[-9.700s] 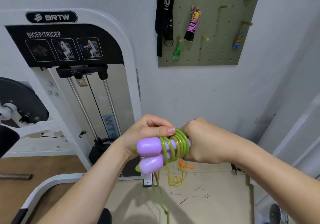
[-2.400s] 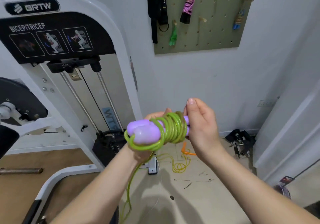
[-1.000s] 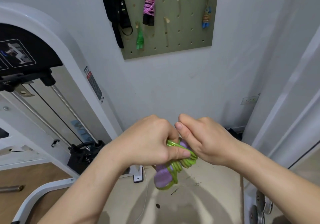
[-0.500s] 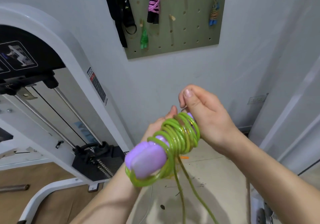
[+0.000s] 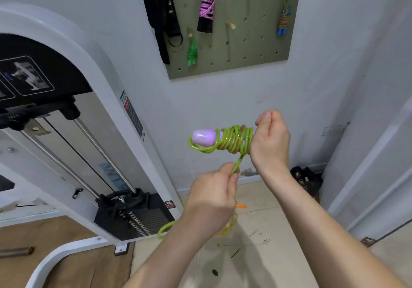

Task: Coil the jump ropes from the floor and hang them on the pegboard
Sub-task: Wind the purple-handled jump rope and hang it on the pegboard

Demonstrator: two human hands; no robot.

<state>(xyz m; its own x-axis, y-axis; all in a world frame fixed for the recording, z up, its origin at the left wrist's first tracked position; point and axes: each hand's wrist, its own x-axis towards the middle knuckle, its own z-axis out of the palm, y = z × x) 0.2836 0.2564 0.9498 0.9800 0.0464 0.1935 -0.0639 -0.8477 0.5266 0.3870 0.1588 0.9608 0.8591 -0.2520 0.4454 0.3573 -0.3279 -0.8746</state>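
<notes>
Left hand (image 5: 214, 196) has dropped below centre, now pinching the loose cord (image 5: 238, 164) taut; right hand (image 5: 268, 140) grips the wrapped jump rope (image 5: 231, 141). Coil looks nearly hang-ready.

Light: was bright, even and diffuse.
Shadows: lay soft on the floor (image 5: 289, 232).
Edges: straight lines bowed outward.
Focus: was sharp.

White weight machine (image 5: 100, 69) left, black weight stack (image 5: 138, 220) at base; metal bar (image 5: 15, 252) on wooden floor (image 5: 55, 232).
</notes>
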